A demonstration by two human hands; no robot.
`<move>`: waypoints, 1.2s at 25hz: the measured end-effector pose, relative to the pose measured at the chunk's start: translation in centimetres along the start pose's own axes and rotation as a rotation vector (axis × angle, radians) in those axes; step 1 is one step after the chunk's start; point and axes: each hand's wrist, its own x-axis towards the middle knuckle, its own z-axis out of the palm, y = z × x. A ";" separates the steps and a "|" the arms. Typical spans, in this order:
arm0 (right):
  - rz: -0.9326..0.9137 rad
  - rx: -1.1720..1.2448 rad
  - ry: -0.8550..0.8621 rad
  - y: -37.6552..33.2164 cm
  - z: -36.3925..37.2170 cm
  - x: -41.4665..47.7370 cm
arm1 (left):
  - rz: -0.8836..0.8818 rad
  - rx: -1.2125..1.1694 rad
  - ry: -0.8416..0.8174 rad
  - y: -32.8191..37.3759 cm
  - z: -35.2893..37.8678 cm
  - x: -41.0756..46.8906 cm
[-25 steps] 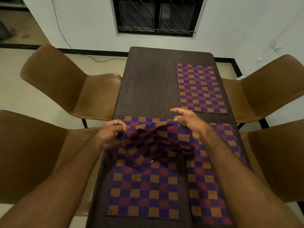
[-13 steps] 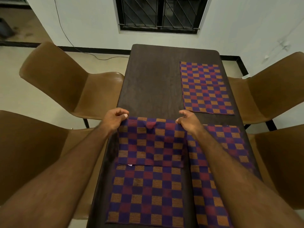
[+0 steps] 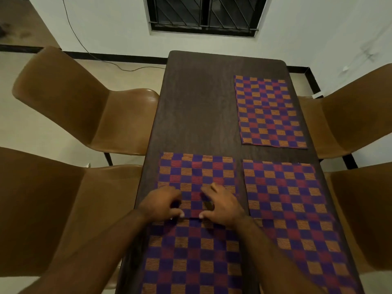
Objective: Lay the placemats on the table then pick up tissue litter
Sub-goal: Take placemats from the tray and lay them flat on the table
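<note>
Checkered purple, red and orange placemats lie on the dark wooden table [image 3: 199, 107]. One placemat [image 3: 269, 111] is flat at the far right, another [image 3: 286, 209] at the near right. A third placemat [image 3: 191, 262] lies at the near left, with a folded placemat [image 3: 197, 170] resting on its far half. My left hand [image 3: 161, 204] and my right hand [image 3: 222, 205] sit side by side at the folded mat's near edge. Their fingers curl over it and the thumbs pinch that edge. No tissue shows on the table.
Four brown chairs flank the table, two on the left [image 3: 70, 98] [image 3: 42, 209] and two on the right [image 3: 356, 111] [image 3: 364, 209]. A small white scrap [image 3: 88, 165] lies on the floor between the left chairs. A cable [image 3: 84, 45] runs down the far wall.
The folded placemat was bunched up in both hands, then spread flat. My hands have slid from its far corners back to its near edge and closer together.
</note>
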 end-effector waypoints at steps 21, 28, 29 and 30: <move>0.070 0.216 -0.130 1.0 -1.7 0.8 | 0.106 0.058 -0.204 -2.0 -0.9 2.1; 0.166 0.228 -0.168 2.4 -3.1 -0.2 | 0.121 0.042 -0.011 -2.6 -1.5 1.7; 0.190 0.232 -0.145 2.9 -3.5 -0.3 | 0.101 0.030 0.032 -2.8 -2.0 2.0; 0.208 0.229 -0.136 3.3 -4.0 -0.2 | 0.085 0.033 0.047 -3.1 -2.4 2.3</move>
